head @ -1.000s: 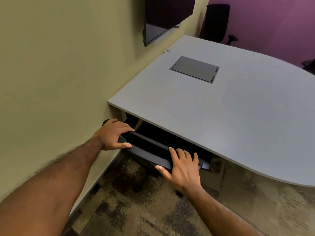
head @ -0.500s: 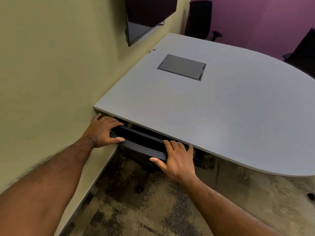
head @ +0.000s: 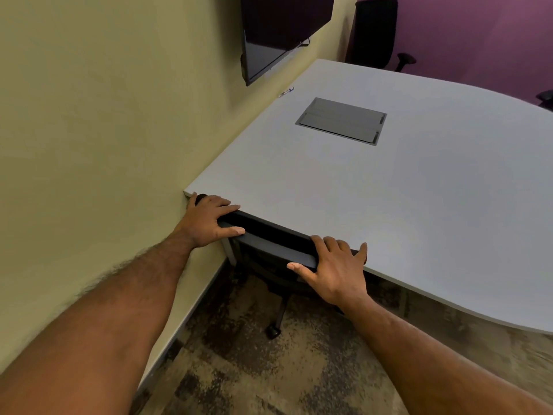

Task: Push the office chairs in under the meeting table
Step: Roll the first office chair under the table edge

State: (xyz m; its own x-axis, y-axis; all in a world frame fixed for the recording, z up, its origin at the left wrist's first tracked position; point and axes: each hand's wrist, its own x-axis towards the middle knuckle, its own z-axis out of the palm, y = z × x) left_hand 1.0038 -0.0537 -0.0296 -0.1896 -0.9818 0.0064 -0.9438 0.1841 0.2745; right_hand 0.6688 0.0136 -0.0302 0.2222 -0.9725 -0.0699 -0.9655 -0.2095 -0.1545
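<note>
Your left grip [head: 206, 223] lies open, straight fingers pressing the top left corner of the black chair [head: 275, 244] by the wall. The chair back meets the edge of the grey counter [head: 359, 190], seat tucked beneath. Your right grip [head: 332, 274] presses flat and open on its right end

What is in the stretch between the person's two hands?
In the head view, the dark top edge of the chair fills it, right at the table edge. The left hand and right hand rest on it.
</note>
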